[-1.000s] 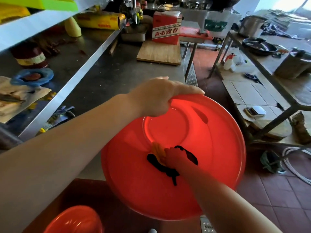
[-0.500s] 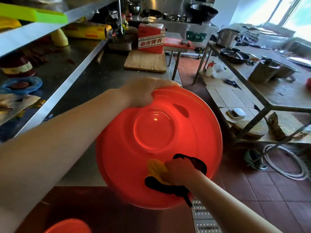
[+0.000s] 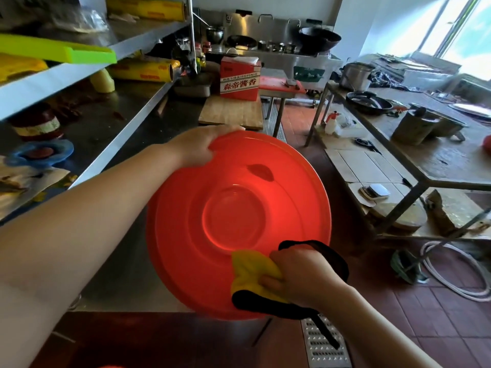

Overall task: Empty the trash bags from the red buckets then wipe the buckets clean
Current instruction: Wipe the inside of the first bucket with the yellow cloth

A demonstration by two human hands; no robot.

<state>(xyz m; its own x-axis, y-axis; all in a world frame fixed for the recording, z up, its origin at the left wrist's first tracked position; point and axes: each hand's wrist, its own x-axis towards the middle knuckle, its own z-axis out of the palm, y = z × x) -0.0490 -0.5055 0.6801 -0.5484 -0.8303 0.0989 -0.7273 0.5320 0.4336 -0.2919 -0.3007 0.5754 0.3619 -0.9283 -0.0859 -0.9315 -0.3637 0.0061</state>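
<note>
From the head view, the red bucket (image 3: 239,224) was held tilted in the air, its inside facing the camera, beside the steel surface (image 3: 148,144). The left hand (image 3: 198,147) had its grip curled over the upper rim. The right hand (image 3: 300,277) had its grip closed round a yellow cloth (image 3: 249,272) with black edging, pressed against the lower inner wall. Behind the bucket stood a wooden board (image 3: 231,112) carrying a red carton (image 3: 240,77). To the right, a worn surface (image 3: 438,155) bore a pan (image 3: 369,102); a white hose (image 3: 451,274) lay on the floor.

Two bare forearms, no sleeves, left hand (image 3: 198,147) and right hand (image 3: 300,277) ungloved, no jewellery visible
</note>
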